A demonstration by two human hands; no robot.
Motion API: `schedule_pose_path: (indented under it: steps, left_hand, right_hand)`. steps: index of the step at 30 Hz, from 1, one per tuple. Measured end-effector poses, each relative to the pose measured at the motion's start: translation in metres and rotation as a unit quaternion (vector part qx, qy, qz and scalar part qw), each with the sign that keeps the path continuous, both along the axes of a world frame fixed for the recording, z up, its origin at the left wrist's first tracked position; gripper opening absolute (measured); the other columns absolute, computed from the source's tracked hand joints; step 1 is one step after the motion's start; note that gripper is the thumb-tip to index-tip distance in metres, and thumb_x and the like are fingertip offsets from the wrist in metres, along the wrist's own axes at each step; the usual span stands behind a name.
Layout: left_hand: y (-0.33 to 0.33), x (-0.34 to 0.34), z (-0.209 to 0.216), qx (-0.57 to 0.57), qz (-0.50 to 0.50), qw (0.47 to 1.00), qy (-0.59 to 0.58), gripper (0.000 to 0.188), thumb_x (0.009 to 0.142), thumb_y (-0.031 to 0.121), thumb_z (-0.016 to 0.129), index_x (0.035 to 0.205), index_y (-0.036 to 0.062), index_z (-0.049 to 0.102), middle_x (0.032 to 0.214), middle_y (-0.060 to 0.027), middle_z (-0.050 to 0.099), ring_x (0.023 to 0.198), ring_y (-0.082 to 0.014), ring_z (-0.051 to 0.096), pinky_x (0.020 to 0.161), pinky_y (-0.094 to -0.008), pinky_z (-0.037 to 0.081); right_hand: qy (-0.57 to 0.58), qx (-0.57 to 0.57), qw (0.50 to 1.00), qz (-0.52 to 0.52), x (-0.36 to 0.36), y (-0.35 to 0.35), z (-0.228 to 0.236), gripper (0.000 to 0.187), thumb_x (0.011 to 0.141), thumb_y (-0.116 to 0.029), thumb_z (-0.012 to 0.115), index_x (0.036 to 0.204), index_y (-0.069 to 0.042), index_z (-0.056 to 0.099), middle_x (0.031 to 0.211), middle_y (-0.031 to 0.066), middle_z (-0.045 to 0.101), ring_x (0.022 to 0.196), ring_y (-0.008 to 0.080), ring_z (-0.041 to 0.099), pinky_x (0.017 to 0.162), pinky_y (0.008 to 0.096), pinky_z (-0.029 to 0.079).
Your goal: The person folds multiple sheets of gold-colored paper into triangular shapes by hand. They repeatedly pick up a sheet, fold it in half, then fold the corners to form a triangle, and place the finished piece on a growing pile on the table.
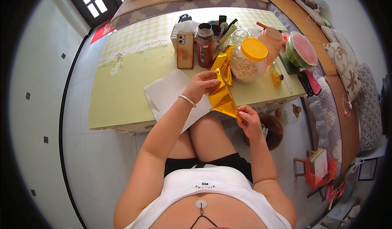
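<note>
Head view, looking down: gold foil sheet (222,95) held in the air between both hands, above the near edge of the counter (122,86) and over the lap. Left hand (204,85) closed on the upper part of the sheet, fingers curled over its top edge, silver bangle (187,100) at the wrist. Right hand (247,116) pinching the lower corner between thumb and fingertips. Sheet stretched slantwise from upper left to lower right, folded along its length into a narrow, pointed shape.

Judged best handled by keeping the foil taut between the two grips, aligning edges before pressing any crease, and running the fold with light pressure, since such thin metallic sheet looks apt to wrinkle or tear.

Foil bright gold, mirror-glossy, catching strong highlights, with sharp crease lines and a darker amber tone in shaded facets. More gold foil pieces (222,61) standing just beyond, beside a clear jar with a yellow lid (249,59). White paper (167,92) lying on the counter under the left forearm; phone (185,50) and red flask (205,45) upright farther back
</note>
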State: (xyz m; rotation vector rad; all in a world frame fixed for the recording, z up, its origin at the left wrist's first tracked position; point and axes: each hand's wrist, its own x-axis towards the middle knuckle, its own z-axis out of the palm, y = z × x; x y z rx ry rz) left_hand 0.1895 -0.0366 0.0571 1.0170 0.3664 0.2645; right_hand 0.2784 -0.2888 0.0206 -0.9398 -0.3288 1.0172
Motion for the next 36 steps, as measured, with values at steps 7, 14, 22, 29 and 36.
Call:
schedule_pose_path:
  steps: [7,14,22,29,36]
  left_hand:
    - [0.000,-0.028,0.008,0.053,-0.034,0.997,-0.037,0.070,0.081,-0.009,0.066,0.145,0.0118,0.049,0.101,-0.0033,0.066,0.089,-0.0111,0.066,0.080,-0.0273,0.056]
    - [0.011,-0.041,-0.002,0.097,-0.011,0.995,-0.011,0.056,0.082,-0.007,0.068,0.135,0.0047,0.055,0.093,-0.0044,0.067,0.085,-0.0125,0.067,0.077,-0.0269,0.056]
    - [0.025,-0.047,-0.028,0.059,0.051,0.996,0.035,0.051,0.082,-0.009,0.065,0.131,0.0011,0.057,0.092,-0.0057,0.067,0.083,-0.0132,0.066,0.076,-0.0267,0.054]
    - [0.021,-0.047,-0.033,0.135,0.131,0.982,0.016,0.051,0.078,-0.011,0.063,0.127,0.0031,0.062,0.088,-0.0050,0.066,0.076,-0.0140,0.063,0.071,-0.0267,0.052]
    - [0.035,-0.065,-0.036,0.751,0.117,0.640,0.111,0.048,0.070,-0.003,0.069,0.113,0.0170,0.074,0.110,-0.0100,0.068,0.103,-0.0254,0.064,0.087,-0.0359,0.052]
  right_hand:
    - [-0.089,-0.032,0.991,0.091,-0.006,0.021,-0.007,0.028,0.103,-0.028,0.057,0.110,-0.003,0.064,0.086,0.0010,0.064,0.066,0.0094,0.059,0.057,0.0222,0.045]
    - [-0.120,-0.059,0.976,0.174,-0.020,0.053,0.004,0.031,0.103,-0.027,0.057,0.116,0.001,0.064,0.074,-0.0004,0.062,0.052,0.0099,0.056,0.054,0.0205,0.043]
    - [-0.153,-0.040,0.985,0.074,-0.031,0.064,0.014,0.038,0.096,-0.014,0.066,0.131,0.000,0.060,0.103,0.0044,0.063,0.086,0.0089,0.064,0.066,0.0225,0.051]
    - [-0.369,-0.017,0.925,-0.091,-0.023,0.076,-0.024,0.024,0.090,-0.002,0.067,0.113,-0.007,0.072,0.110,0.0069,0.067,0.092,0.0152,0.068,0.073,0.0261,0.055]
    - [-0.724,-0.108,0.674,-0.103,-0.020,0.079,-0.036,0.027,0.081,0.001,0.065,0.105,-0.006,0.074,0.114,0.0117,0.069,0.098,0.0345,0.066,0.080,0.0386,0.056]
